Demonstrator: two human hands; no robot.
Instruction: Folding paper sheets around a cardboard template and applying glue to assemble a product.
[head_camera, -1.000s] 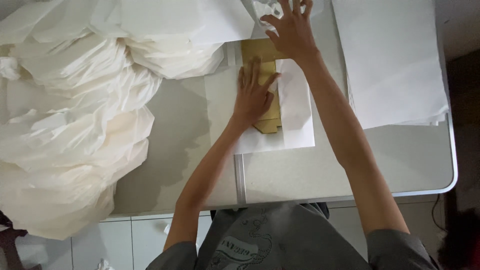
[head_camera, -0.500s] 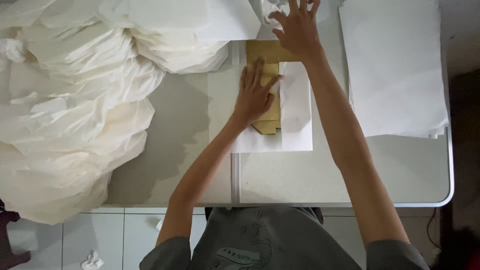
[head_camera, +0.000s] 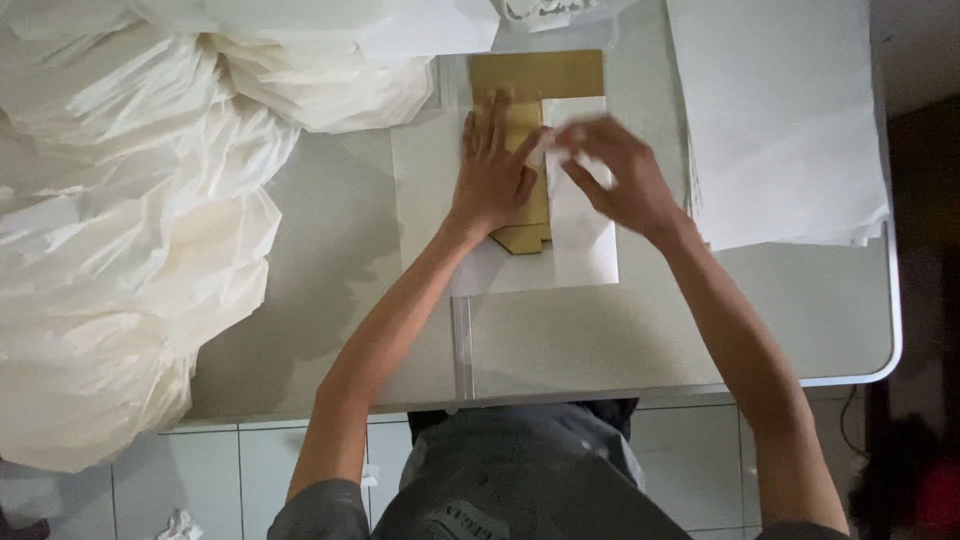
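A tan L-shaped cardboard template (head_camera: 535, 76) lies on a white paper sheet (head_camera: 585, 245) in the middle of a grey table (head_camera: 620, 340). My left hand (head_camera: 492, 170) presses flat on the template, fingers spread. My right hand (head_camera: 612, 172) is just to its right, fingers pinching the edge of a folded white paper flap that lies over the template's right side.
A big heap of crumpled white tissue paper (head_camera: 130, 230) fills the table's left side and overhangs its front edge. A stack of flat white sheets (head_camera: 775, 120) lies at the right. Tiled floor (head_camera: 200, 480) shows below the table's front edge.
My right hand has come back from the far edge of the table to beside my left hand and now holds the paper flap. The left hand has stayed on the template.
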